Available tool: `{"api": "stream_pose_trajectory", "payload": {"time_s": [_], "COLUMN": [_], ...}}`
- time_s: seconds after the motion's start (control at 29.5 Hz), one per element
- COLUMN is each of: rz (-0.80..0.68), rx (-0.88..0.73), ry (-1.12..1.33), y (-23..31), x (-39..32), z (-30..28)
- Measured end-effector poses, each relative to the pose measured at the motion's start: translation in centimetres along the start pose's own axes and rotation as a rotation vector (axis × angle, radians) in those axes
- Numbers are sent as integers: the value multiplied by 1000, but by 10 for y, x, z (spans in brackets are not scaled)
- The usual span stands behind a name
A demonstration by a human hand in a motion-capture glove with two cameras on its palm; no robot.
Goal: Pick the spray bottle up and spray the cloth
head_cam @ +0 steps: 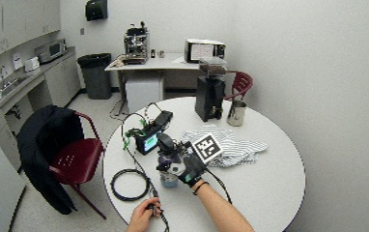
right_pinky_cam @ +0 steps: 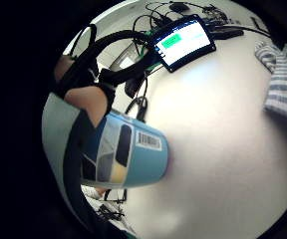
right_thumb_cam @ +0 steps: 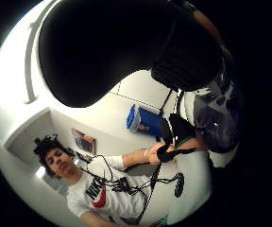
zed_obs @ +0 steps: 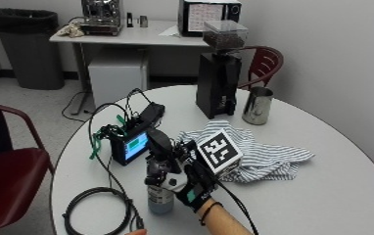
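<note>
A spray bottle (zed_obs: 159, 198) with a pale blue body and a black spray head (zed_obs: 157, 144) stands upright near the front left of the round white table (zed_obs: 317, 196). My gloved right hand (zed_obs: 193, 183) grips its neck and upper body from the right, fingers curled round it. I cannot tell whether its base touches the table. The striped cloth (zed_obs: 265, 159) lies crumpled just right of the hand, behind it. In the little finger side palm view the bottle's labelled body (right_pinky_cam: 128, 154) fills the space by the palm, and the cloth (right_pinky_cam: 283, 84) lies across the table.
A small lit screen (zed_obs: 129, 146) with cables stands just left of the bottle. A coiled black cable (zed_obs: 99, 210) lies at the front left. A black coffee grinder (zed_obs: 220, 73) and a metal jug (zed_obs: 257, 105) stand at the back. The bare left hand (head_cam: 147, 210) holds a cable near the table edge.
</note>
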State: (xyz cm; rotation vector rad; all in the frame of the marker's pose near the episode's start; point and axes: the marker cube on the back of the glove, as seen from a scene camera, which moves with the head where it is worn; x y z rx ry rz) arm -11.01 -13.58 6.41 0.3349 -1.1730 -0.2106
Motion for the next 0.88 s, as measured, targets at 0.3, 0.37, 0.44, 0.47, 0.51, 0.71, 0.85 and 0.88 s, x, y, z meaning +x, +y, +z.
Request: {"api": "stream_pose_trajectory", "payload": {"time_s": [0.3, 0.37, 0.44, 0.47, 0.51, 0.71, 0.85, 0.88], "rz": [-6, -13, -5, 5, 14, 36, 57, 58], "rx": [-22, -32, -30, -23, -14, 32, 22, 20], "ry": [-27, -25, -18, -16, -15, 4, 124, 142], "y": [8, 8, 11, 14, 18, 56, 98, 104], "x": [10, 9, 6, 4, 2, -13, -20, -20], "z": [12, 11, 6, 1, -5, -56, -92, -96]}}
